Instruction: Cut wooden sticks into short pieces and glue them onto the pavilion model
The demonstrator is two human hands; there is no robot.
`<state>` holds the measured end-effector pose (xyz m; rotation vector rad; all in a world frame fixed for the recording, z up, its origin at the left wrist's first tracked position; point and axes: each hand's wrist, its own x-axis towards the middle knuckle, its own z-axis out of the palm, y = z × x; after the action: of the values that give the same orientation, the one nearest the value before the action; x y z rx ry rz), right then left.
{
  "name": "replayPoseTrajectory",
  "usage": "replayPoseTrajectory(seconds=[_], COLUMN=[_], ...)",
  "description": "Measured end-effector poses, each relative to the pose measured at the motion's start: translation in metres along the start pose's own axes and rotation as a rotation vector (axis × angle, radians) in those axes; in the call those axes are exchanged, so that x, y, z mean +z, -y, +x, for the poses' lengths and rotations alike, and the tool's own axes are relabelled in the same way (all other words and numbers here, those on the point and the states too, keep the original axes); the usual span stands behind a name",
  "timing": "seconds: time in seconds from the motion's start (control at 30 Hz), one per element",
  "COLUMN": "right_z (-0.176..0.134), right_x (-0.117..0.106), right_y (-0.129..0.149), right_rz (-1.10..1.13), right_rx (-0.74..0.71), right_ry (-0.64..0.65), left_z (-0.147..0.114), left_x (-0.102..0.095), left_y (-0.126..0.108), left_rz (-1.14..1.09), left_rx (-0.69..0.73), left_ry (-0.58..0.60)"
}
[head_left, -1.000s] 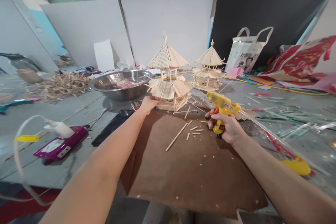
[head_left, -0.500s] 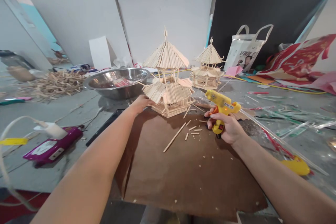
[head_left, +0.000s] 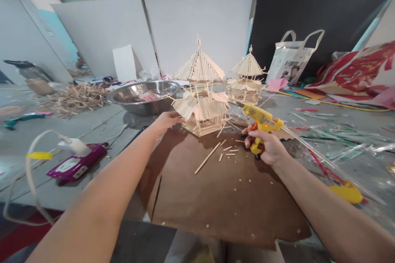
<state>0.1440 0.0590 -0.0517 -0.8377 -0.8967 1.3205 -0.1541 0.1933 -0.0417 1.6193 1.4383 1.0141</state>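
Observation:
A two-tiered pagoda model (head_left: 202, 109) built of thin wooden sticks stands at the far edge of a brown sheet (head_left: 197, 201). My left hand (head_left: 169, 121) grips its lower left side; the fingertips are partly hidden behind the roof edge. In my right hand (head_left: 268, 146) is a yellow hot glue gun (head_left: 261, 121), held by its handle, with the nozzle pointing left toward the model and a clear glue stick (head_left: 327, 162) trailing from its back. Several short cut sticks (head_left: 230, 151) and one longer stick (head_left: 207, 158) lie on the sheet between my hands.
Behind stands a smaller stick pagoda (head_left: 247, 80). A steel basin (head_left: 138, 109) and a pile of sticks (head_left: 77, 98) are at left, nearer a purple power strip (head_left: 77, 163) with a white cable. To the right are a white bag (head_left: 290, 59) and plastic wrappings (head_left: 342, 148).
The view has swung slightly left, so everything sits a little further right. Both hands keep their holds, and the pagoda stands in the same spot on the sheet.

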Motion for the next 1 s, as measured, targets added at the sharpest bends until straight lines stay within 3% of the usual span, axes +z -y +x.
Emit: replayPoseTrajectory(seconds=[0.07, 0.2, 0.3, 0.37, 0.5, 0.57, 0.7, 0.83, 1.0], right_z=[0.0, -0.002, -0.003, -0.004, -0.004, -0.003, -0.003, -0.002, -0.001], right_x=[-0.001, 0.0, 0.001, 0.002, 0.002, 0.002, 0.0, -0.001, -0.002], right_y=[0.0, 0.002, 0.002, 0.002, 0.001, 0.0, 0.0, 0.0, -0.002], right_rz=[0.001, -0.03, -0.06, -0.074, -0.116, -0.132, -0.132, -0.143, -0.15], right_rx=[-0.006, -0.071, -0.108, -0.115, -0.143, -0.151, -0.12, -0.108, -0.105], right_ry=[0.008, 0.014, 0.009, 0.008, 0.041, 0.05, 0.044, 0.047, 0.029], left_z=[-0.008, -0.028, -0.053, -0.073, -0.107, -0.113, -0.105, -0.096, -0.101], left_x=[-0.007, -0.021, -0.017, -0.001, 0.049, 0.073, 0.1, 0.11, 0.118], left_y=[-0.006, -0.023, -0.044, -0.057, -0.074, -0.075, -0.065, -0.051, -0.043], left_rz=[0.173, 0.751, 0.953, 0.936, 0.818, 0.833, 0.893, 0.89, 0.839], left_rx=[-0.031, -0.007, 0.061, 0.165, 0.434, 0.507, 0.539, 0.49, 0.572], left_ry=[-0.059, -0.213, -0.196, -0.034, 0.468, 0.563, 0.564, 0.501, 0.437])
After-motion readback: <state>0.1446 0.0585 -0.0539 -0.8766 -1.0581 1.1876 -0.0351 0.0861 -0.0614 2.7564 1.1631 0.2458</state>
